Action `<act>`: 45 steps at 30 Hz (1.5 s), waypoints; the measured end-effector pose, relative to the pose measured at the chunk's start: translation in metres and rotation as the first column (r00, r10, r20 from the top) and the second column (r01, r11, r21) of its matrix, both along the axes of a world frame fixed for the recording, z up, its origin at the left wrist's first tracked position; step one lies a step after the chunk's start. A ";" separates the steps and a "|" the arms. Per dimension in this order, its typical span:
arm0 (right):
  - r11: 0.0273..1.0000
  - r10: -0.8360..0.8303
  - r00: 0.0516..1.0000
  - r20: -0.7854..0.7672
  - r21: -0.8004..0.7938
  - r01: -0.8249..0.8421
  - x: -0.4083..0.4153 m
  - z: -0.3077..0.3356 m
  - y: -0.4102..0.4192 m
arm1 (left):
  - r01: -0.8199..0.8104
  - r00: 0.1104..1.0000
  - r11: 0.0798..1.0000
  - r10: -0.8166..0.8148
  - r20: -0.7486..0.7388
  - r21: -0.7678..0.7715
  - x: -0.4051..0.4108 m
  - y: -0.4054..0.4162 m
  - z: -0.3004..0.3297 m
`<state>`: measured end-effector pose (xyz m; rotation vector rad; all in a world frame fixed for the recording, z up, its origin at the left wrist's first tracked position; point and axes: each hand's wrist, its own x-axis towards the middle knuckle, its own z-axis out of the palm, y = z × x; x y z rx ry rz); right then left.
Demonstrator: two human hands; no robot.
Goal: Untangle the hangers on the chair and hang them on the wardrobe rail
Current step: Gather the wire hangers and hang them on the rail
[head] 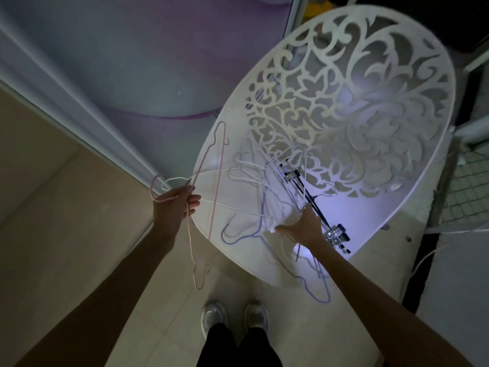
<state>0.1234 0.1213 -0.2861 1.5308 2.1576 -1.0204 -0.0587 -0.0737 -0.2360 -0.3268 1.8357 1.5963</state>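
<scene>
A white chair point(397, 213) with a cut-out floral back stands ahead and to my right. On its seat lies a tangle of thin wire hangers point(267, 181), white and purple. My left hand point(176, 205) grips the necks of a pink hanger point(215, 165) and a white hanger point(238, 207) at the seat's left edge; the pink one hangs down past the seat towards the floor. My right hand point(304, 226) reaches into the pile with fingers spread on the hangers. A purple hanger point(317, 284) hangs over the seat's front edge.
A sliding wardrobe door point(119, 62) with a purple pattern rises at the left, its track point(79, 115) running across the beige floor point(53, 207). A black clip hanger point(317, 207) lies on the seat. My shoes point(235, 319) show below. A white cable point(428, 255) trails at the right.
</scene>
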 end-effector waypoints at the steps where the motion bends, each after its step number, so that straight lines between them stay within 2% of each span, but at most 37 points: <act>1: 0.999 -0.036 0.999 -0.001 -0.028 0.036 0.001 0.003 0.006 | 0.014 1.000 1.000 -0.014 0.009 -0.007 0.002 0.002 0.003; 5: 0.972 -0.156 0.988 -0.003 -0.179 0.153 0.001 0.016 0.023 | 0.050 0.997 0.999 -0.049 0.053 -0.020 0.008 0.011 0.008; 10: 0.988 -0.150 0.980 -0.130 -0.052 0.145 0.010 0.011 0.015 | 0.051 0.998 0.997 -0.050 0.029 -0.056 0.016 0.018 0.006; 13: 0.980 -0.198 0.977 -0.074 0.012 0.199 0.001 -0.007 0.012 | 0.032 0.999 0.997 -0.033 -0.017 -0.072 0.020 0.021 -0.010; 16: 0.965 -0.126 0.992 0.025 0.235 0.116 -0.016 -0.012 0.020 | -0.001 0.998 0.998 -0.003 -0.070 -0.066 0.016 0.030 -0.006; 19: 0.976 -0.046 0.994 0.101 0.216 0.023 -0.031 -0.039 0.018 | -0.069 0.990 0.996 0.062 -0.124 -0.056 0.009 0.030 -0.024; 23: 0.939 0.039 0.979 0.199 0.327 -0.104 -0.036 -0.049 0.025 | -0.078 0.989 0.996 0.072 -0.128 -0.044 0.005 0.026 -0.034; 25: 0.953 0.002 0.987 0.160 0.298 -0.050 -0.036 -0.044 0.034 | -0.082 0.991 0.994 0.074 -0.112 -0.066 0.004 0.027 -0.033; 28: 0.984 -0.126 0.992 -0.015 0.125 0.127 -0.034 -0.031 0.040 | -0.097 0.993 0.993 0.092 -0.079 -0.068 0.004 0.027 -0.030; 31: 0.983 -0.182 0.982 -0.055 -0.007 0.182 -0.028 -0.015 0.045 | -0.109 0.993 0.993 0.107 -0.057 -0.048 0.005 0.028 -0.022; 36: 0.972 -0.232 0.971 -0.060 0.031 0.235 -0.028 -0.002 0.031 | -0.097 0.994 0.995 0.096 -0.056 -0.019 0.003 0.027 -0.015; 39: 0.981 -0.184 0.981 -0.055 0.044 0.187 -0.030 -0.008 0.015 | -0.117 0.987 0.993 0.116 -0.108 -0.006 0.005 0.026 -0.013; 42: 0.974 -0.216 0.974 -0.069 0.060 0.220 -0.034 -0.010 0.013 | -0.141 0.973 0.990 0.141 -0.181 0.013 0.007 0.025 -0.012; 45: 0.986 -0.159 0.986 -0.045 0.036 0.161 -0.044 -0.011 0.009 | -0.122 0.965 0.993 0.118 -0.235 -0.003 0.008 0.026 -0.013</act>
